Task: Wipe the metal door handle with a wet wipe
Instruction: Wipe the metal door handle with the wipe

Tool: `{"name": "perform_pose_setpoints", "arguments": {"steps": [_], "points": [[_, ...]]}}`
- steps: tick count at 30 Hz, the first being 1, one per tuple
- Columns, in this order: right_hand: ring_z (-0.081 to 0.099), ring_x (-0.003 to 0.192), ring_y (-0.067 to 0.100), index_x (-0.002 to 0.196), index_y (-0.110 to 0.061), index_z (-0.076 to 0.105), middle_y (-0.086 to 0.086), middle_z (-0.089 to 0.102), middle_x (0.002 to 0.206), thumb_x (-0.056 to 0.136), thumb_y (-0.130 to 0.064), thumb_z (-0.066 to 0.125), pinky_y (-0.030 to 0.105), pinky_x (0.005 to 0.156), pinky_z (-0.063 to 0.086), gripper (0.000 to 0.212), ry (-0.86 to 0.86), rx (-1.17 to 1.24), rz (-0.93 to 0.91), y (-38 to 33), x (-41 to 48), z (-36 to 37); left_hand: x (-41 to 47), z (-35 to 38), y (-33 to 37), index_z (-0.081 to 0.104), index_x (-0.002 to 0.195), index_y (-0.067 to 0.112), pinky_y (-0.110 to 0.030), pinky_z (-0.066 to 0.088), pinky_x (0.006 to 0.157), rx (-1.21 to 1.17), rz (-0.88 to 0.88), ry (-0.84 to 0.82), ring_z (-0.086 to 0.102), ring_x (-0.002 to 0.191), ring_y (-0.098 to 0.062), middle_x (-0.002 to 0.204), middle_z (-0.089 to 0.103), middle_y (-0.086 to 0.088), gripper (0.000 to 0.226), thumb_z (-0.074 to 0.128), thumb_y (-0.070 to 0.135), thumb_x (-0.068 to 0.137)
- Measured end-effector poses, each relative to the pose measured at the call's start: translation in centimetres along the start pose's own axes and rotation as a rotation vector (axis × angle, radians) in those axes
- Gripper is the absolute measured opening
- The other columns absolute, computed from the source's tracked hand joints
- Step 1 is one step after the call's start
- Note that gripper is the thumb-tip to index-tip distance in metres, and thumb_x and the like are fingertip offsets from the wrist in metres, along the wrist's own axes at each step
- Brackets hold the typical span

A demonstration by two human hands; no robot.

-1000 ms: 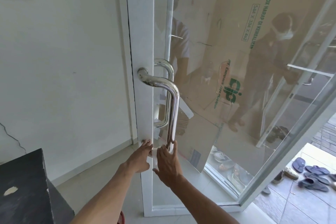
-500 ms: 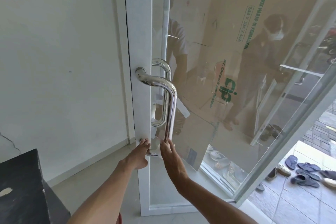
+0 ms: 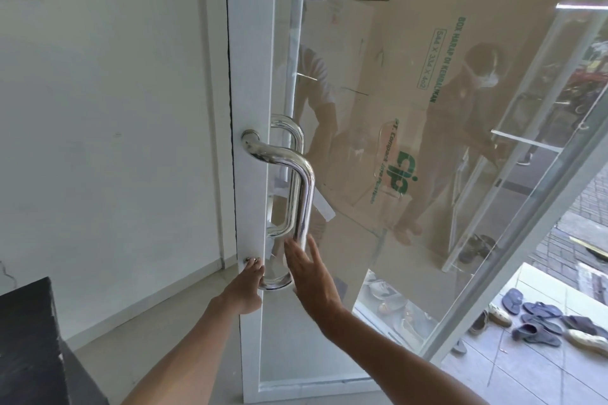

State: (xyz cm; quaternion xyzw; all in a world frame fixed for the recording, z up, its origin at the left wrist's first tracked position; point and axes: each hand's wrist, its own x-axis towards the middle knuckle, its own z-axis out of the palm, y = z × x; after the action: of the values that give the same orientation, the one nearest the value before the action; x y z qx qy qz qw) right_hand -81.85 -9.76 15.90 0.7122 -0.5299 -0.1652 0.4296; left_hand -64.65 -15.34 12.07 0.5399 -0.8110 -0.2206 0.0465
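Observation:
The polished metal door handle (image 3: 304, 194) is a vertical bar on the white frame of a glass door (image 3: 253, 76). My left hand (image 3: 246, 286) is at the handle's lower mount, its fingers curled against the lower bend. The wet wipe (image 3: 271, 252) shows only as a thin white sliver just above those fingers; the rest is hidden. My right hand (image 3: 312, 279) is flat with fingers apart and holds nothing. Its fingertips reach the bottom of the bar.
A second handle (image 3: 289, 135) sits on the far side of the glass. A cardboard box (image 3: 411, 148) leans behind the glass. A dark cabinet (image 3: 33, 345) stands at my lower left, a white wall (image 3: 115, 108) to the left. Several sandals (image 3: 539, 319) lie outside.
My right hand has slid up from beside the lower mount and opened flat along the bar. My left hand has stayed at the lower mount. The wipe shows less than before.

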Motion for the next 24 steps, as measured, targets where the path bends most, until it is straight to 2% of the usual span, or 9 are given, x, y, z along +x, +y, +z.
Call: {"name": "perform_pose_setpoints", "arguments": {"steps": [3,7,11,15,17,19,21,24], "points": [[-0.019,0.144,0.035,0.154,-0.005,-0.002,0.016,-0.012,0.161,0.091,-0.067,0.038,0.054,0.117,-0.002,0.097,-0.079,0.056,-0.006,-1.9,-2.1,1.8,0.3,0.0,0.0,0.007,0.153,0.002,-0.029,0.010,0.122,0.022,-0.003,-0.004,-0.008,0.150,-0.021,0.163,-0.005,-0.006,0.079,0.043,-0.003,0.083],[0.002,0.150,0.019,0.155,-0.010,0.014,0.007,0.003,0.163,0.088,-0.066,0.047,0.047,0.120,0.015,0.093,0.126,0.340,0.226,-0.3,-0.8,0.6,0.4,0.2,0.0,0.009,0.153,0.001,-0.027,0.008,0.122,0.017,-0.008,0.015,-0.007,0.150,-0.021,0.163,-0.003,-0.008,0.080,0.045,-0.002,0.082],[0.003,0.151,0.022,0.155,-0.006,0.008,0.009,0.002,0.164,0.091,-0.058,0.047,0.047,0.120,0.011,0.091,0.298,0.725,0.447,1.6,2.8,-2.6,0.4,0.6,0.1,0.004,0.152,0.000,-0.027,0.004,0.120,0.023,-0.005,0.044,-0.005,0.151,-0.025,0.163,-0.002,-0.011,0.080,0.046,0.001,0.085],[0.000,0.151,0.026,0.153,-0.001,0.000,0.017,-0.003,0.162,0.090,-0.053,0.052,0.038,0.123,0.004,0.097,0.332,1.137,0.654,-0.1,4.5,-4.3,0.5,0.6,0.3,-0.001,0.154,0.005,-0.030,0.009,0.122,0.000,0.004,0.042,-0.008,0.150,-0.025,0.163,-0.008,-0.009,0.085,0.048,0.000,0.084],[0.006,0.151,0.024,0.154,-0.005,-0.004,0.013,0.002,0.163,0.086,-0.050,0.057,0.035,0.122,0.014,0.102,0.215,1.450,0.801,-2.2,4.2,-3.8,0.6,0.5,0.5,-0.001,0.154,0.006,-0.030,0.009,0.122,-0.031,-0.010,0.025,-0.009,0.150,-0.024,0.163,-0.009,-0.008,0.089,0.050,0.001,0.081],[0.028,0.144,0.028,0.152,-0.007,0.007,0.013,0.025,0.157,0.084,-0.050,0.061,0.038,0.114,0.033,0.096,-0.034,1.733,0.876,-4.4,3.3,-2.7,0.7,0.5,0.4,0.000,0.153,0.004,-0.029,0.008,0.122,-0.017,-0.052,0.008,-0.009,0.150,-0.023,0.163,-0.007,-0.008,0.089,0.051,0.004,0.080],[0.050,0.124,0.028,0.142,-0.012,0.028,0.008,0.051,0.131,0.078,-0.049,0.068,0.037,0.097,0.045,0.084,-0.219,1.839,0.907,-6.1,1.9,-1.2,0.8,0.6,0.3,0.001,0.152,0.000,-0.028,0.006,0.122,0.037,-0.072,0.003,-0.007,0.150,-0.025,0.163,-0.006,-0.012,0.088,0.052,0.008,0.082],[0.061,0.109,0.023,0.135,-0.016,0.039,-0.001,0.064,0.112,0.068,-0.054,0.075,0.036,0.091,0.049,0.085,-0.344,1.956,0.889,-6.6,0.8,0.4,0.8,0.8,0.5,0.003,0.152,-0.002,-0.028,0.007,0.122,0.055,-0.066,0.004,-0.006,0.150,-0.026,0.163,-0.004,-0.012,0.088,0.055,0.011,0.082]]}}
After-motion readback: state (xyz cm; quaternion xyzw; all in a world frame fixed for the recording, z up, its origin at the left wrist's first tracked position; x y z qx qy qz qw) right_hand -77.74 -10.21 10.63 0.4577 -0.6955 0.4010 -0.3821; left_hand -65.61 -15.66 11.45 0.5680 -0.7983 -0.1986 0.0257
